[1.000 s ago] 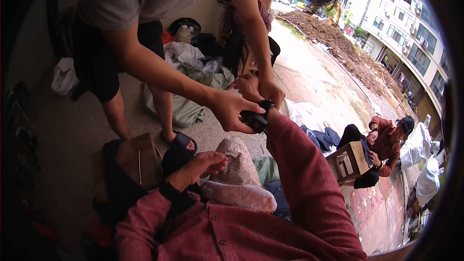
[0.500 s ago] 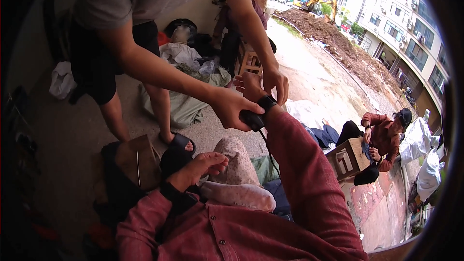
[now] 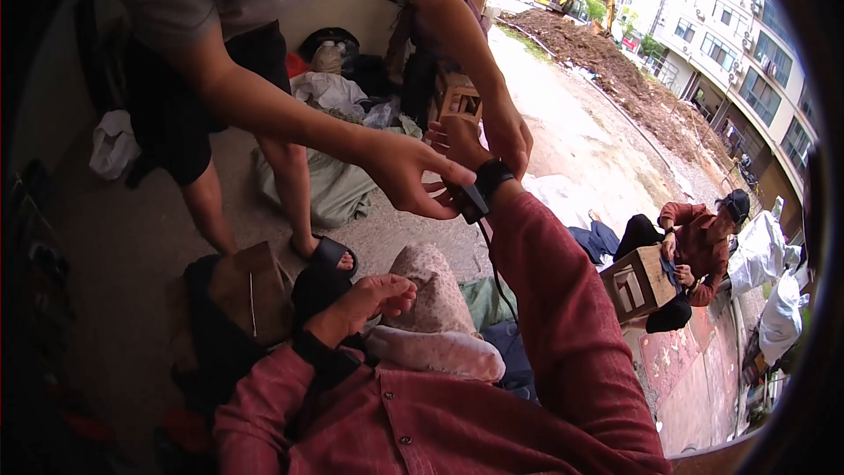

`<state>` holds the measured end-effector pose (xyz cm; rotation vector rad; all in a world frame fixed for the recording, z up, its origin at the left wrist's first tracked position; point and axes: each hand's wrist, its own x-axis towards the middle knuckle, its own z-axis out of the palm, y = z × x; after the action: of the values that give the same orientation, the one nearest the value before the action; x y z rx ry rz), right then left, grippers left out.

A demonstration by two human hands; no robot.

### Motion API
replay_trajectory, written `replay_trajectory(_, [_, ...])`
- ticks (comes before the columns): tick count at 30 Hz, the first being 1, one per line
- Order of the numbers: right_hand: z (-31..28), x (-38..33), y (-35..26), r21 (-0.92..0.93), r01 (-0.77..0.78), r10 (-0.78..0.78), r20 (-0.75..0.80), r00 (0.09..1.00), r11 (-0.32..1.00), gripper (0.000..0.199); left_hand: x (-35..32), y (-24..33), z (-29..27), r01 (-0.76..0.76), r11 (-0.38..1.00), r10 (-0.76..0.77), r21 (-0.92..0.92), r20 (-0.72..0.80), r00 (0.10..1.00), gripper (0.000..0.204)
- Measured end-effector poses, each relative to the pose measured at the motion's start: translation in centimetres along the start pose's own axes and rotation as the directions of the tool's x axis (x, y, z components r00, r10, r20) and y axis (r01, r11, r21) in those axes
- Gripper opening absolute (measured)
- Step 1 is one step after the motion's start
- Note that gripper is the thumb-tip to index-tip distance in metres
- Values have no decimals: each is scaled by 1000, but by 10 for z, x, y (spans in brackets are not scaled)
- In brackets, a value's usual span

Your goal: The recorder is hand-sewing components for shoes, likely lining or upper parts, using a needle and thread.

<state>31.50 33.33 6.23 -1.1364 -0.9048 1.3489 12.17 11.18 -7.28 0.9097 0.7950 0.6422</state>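
Up front, right hand [image 3: 457, 142] open, empty (black wrist strap [image 3: 482, 186] gripped by another person), left hand [image 3: 374, 295] loosely curled, empty.

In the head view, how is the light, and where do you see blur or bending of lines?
Head view: daylight is strong and the sky and buildings at upper right look washed out; the left rim falls into dark shadow. The fisheye bends the buildings toward the rim. The right hand with its black wrist strap, worked on by another person's hand, is fairly sharp; the left hand looks slightly soft.
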Motion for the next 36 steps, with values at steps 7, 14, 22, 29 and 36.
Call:
replay_trajectory(7, [2,-14,13,-46,-10,16,134,991,999,29,-3,-5,-17,36,999,-39,-35,-72,997,29])
replay_trajectory(14, [10,-28,32,-141,-36,51,100,994,989,29,-1,-8,-20,37,999,-39,-35,-61,997,31])
replay_trajectory(22, [-11,-22,23,-91,40,-14,270,963,995,38,6,-11,-30,66,996,-72,-60,-103,992,32])
replay_trajectory(29, [-52,-28,34,-49,-1,15,294,956,999,40,16,-15,-32,95,992,-105,-81,-126,987,32])
replay_trajectory(36, [-100,-93,108,-471,154,67,420,905,869,44,17,-20,-40,113,990,-130,-88,-225,966,33])
